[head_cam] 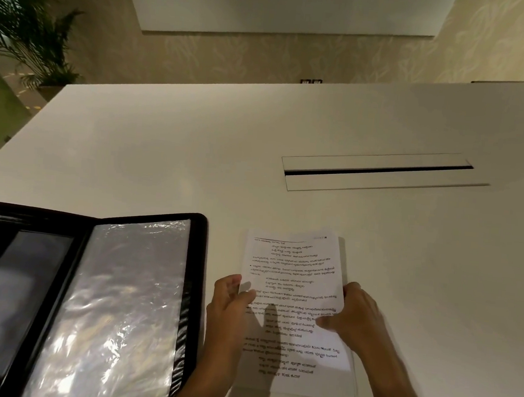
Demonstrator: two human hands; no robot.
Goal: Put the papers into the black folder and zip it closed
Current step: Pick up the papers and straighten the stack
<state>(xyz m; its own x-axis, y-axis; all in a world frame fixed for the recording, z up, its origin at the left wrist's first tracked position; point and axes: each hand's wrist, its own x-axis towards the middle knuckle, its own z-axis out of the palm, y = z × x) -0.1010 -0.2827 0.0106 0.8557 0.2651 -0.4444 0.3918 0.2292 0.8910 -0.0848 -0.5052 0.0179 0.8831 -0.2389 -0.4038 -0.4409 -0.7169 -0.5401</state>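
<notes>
A stack of printed white papers (pixel 296 263) is at the near middle of the white table (pixel 195 149). My left hand (pixel 230 302) grips its left edge and my right hand (pixel 355 315) grips its right edge, thumbs on top of the sheets. The far end looks slightly raised; I cannot tell how much. The black folder (pixel 195 287) lies open and flat to the left of the papers, with shiny clear plastic sleeves (pixel 120 306) showing on its right half. Its zipper runs along the black rim.
A long cable slot with a flap (pixel 379 171) is set into the table at the far right. A potted palm (pixel 26 29) stands beyond the table's far left corner. A patterned wall rises behind the table.
</notes>
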